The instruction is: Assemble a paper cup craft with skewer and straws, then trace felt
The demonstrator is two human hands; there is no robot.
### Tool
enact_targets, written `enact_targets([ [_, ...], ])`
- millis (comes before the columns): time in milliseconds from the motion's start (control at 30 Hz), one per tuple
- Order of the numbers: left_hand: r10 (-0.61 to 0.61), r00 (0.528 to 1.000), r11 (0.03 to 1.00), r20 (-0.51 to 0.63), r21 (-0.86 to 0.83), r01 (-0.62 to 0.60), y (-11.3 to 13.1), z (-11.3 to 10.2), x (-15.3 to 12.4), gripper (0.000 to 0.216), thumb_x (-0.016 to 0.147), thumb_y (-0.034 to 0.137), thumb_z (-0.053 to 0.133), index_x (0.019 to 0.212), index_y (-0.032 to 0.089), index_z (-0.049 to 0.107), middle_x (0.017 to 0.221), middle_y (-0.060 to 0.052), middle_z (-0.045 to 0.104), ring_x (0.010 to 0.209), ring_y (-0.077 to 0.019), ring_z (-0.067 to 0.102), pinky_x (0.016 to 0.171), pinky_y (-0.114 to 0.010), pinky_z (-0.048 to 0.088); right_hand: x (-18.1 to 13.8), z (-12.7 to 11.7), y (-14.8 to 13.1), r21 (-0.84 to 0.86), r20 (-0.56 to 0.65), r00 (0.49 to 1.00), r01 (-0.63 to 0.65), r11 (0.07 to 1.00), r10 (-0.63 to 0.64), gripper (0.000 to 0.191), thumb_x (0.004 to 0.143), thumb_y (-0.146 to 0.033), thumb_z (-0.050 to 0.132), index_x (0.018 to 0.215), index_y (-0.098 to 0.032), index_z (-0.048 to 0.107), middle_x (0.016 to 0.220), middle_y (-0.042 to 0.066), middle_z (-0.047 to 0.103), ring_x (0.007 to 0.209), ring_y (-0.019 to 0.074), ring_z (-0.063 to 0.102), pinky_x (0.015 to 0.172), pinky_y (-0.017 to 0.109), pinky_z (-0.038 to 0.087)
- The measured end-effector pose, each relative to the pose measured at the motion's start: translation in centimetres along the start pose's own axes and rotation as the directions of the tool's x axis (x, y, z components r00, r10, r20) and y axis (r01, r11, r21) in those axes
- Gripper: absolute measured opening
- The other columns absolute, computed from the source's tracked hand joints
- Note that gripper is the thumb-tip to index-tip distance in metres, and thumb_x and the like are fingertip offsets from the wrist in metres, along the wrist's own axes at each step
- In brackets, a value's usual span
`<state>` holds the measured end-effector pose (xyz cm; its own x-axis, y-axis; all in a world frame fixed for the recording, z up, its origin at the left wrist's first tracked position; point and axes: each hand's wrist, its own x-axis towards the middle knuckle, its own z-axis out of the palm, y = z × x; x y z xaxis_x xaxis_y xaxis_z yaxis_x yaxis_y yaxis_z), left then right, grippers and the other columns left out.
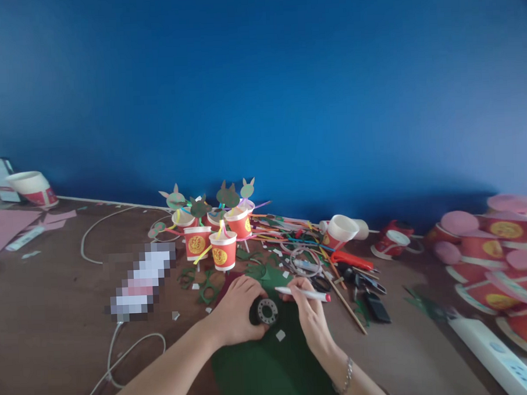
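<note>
My left hand (pixel 238 309) is closed around a black tape roll (pixel 267 311) with a grey ring-shaped core. The roll lies flat on dark green paper (pixel 275 371). My right hand (pixel 310 312) pinches a white marker (pixel 300 293) with a red end, its tip pointing left just beyond the roll. Under the right fingers is the same green paper. A small white scrap (pixel 280 335) lies on the sheet between the hands. Green paper offcuts (pixel 208 287) with round holes are scattered beyond my left hand.
Red-and-white paper cups (pixel 223 250) with green animal-head cutouts stand ahead. Coloured sticks, a red-handled tool (pixel 352 260) and keys (pixel 367 283) lie to the right. Farther right are a white power strip (pixel 501 350) and stacked red cup pieces (pixel 488 252). A phone (pixel 142 281) with a cable lies left.
</note>
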<state>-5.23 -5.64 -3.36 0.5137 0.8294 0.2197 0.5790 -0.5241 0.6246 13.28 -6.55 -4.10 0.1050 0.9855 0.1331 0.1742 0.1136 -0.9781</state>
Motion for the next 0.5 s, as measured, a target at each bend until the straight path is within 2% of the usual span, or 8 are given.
enact_targets([
  [67,0.004,1.0,1.0,-0.008,-0.009,-0.004,0.0,0.0,0.0,0.04,0.057,0.024,0.071,0.093,0.023,0.053,0.098,-0.003,0.055,0.099,-0.0238,0.049,0.096,-0.041,0.036,-0.2,-0.1,-0.1,-0.018,0.004,1.0,0.024,1.0,-0.024,0.031,0.085,-0.046,0.05,0.067,-0.021,0.048,0.06,-0.002,0.048,0.06,0.015,0.046,0.059,0.026,0.037],
  [200,0.021,1.0,1.0,-0.016,-0.001,-0.021,-0.1,0.1,-0.1,0.039,0.057,0.021,0.069,0.091,0.022,0.051,0.096,-0.002,0.054,0.096,-0.0224,0.049,0.094,-0.039,0.037,-0.5,0.2,0.3,-0.078,0.125,0.991,0.066,0.995,-0.056,0.035,0.084,-0.045,0.052,0.061,-0.02,0.045,0.055,-0.004,0.04,0.053,0.0123,0.037,0.051,0.025,0.031],
  [500,0.02,1.0,0.999,-0.011,0.042,-0.02,-0.4,0.3,0.0,0.039,0.057,0.024,0.07,0.091,0.022,0.05,0.098,-0.002,0.054,0.099,-0.0234,0.049,0.095,-0.04,0.037,-0.6,0.6,0.9,-0.235,0.229,0.969,0.15,0.96,-0.096,0.026,0.086,-0.034,0.051,0.065,-0.02,0.045,0.058,-0.003,0.04,0.056,0.0123,0.038,0.053,0.025,0.03],
])
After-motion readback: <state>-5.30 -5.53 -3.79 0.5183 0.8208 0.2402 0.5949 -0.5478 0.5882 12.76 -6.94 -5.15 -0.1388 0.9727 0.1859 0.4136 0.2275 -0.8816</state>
